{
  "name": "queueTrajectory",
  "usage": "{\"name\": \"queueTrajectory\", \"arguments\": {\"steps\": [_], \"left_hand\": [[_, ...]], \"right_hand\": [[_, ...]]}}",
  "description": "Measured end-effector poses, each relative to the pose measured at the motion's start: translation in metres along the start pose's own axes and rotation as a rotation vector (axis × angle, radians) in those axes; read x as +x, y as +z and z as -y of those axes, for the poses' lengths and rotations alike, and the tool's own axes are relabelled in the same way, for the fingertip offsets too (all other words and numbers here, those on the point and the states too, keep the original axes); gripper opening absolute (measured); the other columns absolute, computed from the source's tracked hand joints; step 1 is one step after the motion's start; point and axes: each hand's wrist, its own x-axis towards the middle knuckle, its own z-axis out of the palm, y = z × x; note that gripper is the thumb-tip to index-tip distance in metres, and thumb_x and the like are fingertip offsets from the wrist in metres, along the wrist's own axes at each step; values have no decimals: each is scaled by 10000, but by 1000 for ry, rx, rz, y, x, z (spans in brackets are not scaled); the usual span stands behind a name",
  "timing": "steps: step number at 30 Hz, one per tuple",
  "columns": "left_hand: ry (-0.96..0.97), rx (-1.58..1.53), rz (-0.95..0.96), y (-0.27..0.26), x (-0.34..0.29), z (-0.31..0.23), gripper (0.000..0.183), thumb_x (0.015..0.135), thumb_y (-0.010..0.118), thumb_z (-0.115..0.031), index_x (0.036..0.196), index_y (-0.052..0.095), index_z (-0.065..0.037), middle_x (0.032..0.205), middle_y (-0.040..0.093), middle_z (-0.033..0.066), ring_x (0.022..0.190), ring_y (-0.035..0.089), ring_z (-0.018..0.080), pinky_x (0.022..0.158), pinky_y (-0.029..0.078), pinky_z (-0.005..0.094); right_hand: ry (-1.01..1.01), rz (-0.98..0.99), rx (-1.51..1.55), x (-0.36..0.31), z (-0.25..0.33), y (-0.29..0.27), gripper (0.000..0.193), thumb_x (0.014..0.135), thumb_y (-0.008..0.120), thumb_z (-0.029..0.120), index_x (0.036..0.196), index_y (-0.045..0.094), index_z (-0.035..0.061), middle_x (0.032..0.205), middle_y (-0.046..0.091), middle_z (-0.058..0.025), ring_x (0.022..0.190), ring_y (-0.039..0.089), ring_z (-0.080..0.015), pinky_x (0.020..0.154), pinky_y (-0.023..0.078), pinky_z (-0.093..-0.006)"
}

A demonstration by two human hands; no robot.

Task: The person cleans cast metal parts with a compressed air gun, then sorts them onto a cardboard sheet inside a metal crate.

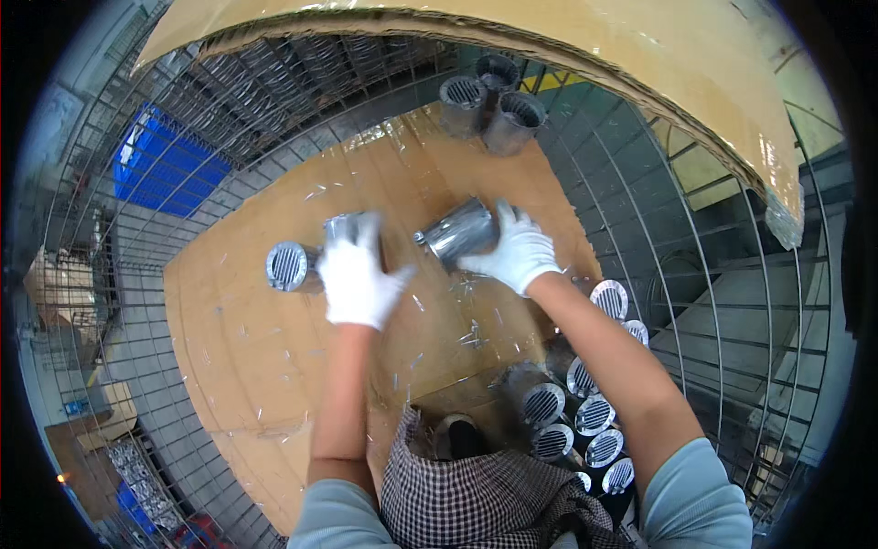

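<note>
Half-curled right hand [514,252] is holding one can [460,232]; spread left hand [357,282] (blurry, can't tell its grip) is covering another can [335,226]; bunched cans [594,415] are already standing nearby.

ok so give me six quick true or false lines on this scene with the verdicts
1. The right hand grips a metal cylinder. True.
2. A blue box shows at the picture's left. True.
3. The left hand is on that box. False: it is at a pair of cylinders.
4. Both hands are bare. False: they wear white gloves.
5. Three cylinders stand near the cardboard's far edge. True.
6. Checked cloth lies by those three. False: the checked cloth covers the person's lap.
</note>
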Motion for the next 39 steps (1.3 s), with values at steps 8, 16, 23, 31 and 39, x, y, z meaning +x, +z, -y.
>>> {"name": "queueTrajectory", "arguments": {"steps": [8, 16, 23, 31, 39], "left_hand": [[162, 253, 474, 16, 43, 63, 902, 533, 875, -380, 1354, 528, -244, 1415, 416, 283, 1211, 470, 462, 1005, 448, 512], [-221, -1077, 458, 39, -71, 64, 901, 705, 848, -352, 1418, 410, -18, 1238, 611, 188, 1168, 580, 335, 1019, 467, 412], [-883, -1658, 947, 57, -196, -24, 842, 896, 700, -280, 1530, 204, -36, 1381, 499, 168, 1248, 523, 269, 1072, 423, 399], [-812, -1709, 793, 153, -308, 24, 938, 934, 657, -340, 1568, 23, -60, 1519, 324, 161, 1389, 378, 294, 1164, 309, 399], [-395, -365, 1289, 23, -187, -28, 834, 879, 520, -706, 1417, 483, -70, 1190, 645, 287, 1169, 599, 426, 1011, 467, 418]], "right_hand": [[60, -58, -34, 21, 55, 43, 1084, 560, 847, 446, 1502, 345, 257, 1552, 254, -212, 1359, 328, -484, 1031, 331, -692], [-210, 423, 520, 20, -33, 1, 1052, 587, 841, 313, 1508, 369, 128, 1386, 462, -241, 1244, 512, -366, 1049, 440, -416], [-250, 1357, 563, -11, -96, 7, 1029, 610, 827, 134, 1500, 330, -13, 1459, 478, -187, 1362, 437, -274, 1149, 330, -361], [-553, 1278, 84, -8, -60, 4, 735, 625, 745, 115, 1343, 589, 131, 1325, 619, -131, 1221, 580, -291, 1025, 457, -364], [-327, 725, 0, 13, -62, -54, 861, 708, 788, 468, 1426, 493, 96, 1389, 561, -182, 1264, 548, -331, 1076, 425, -386]]}}
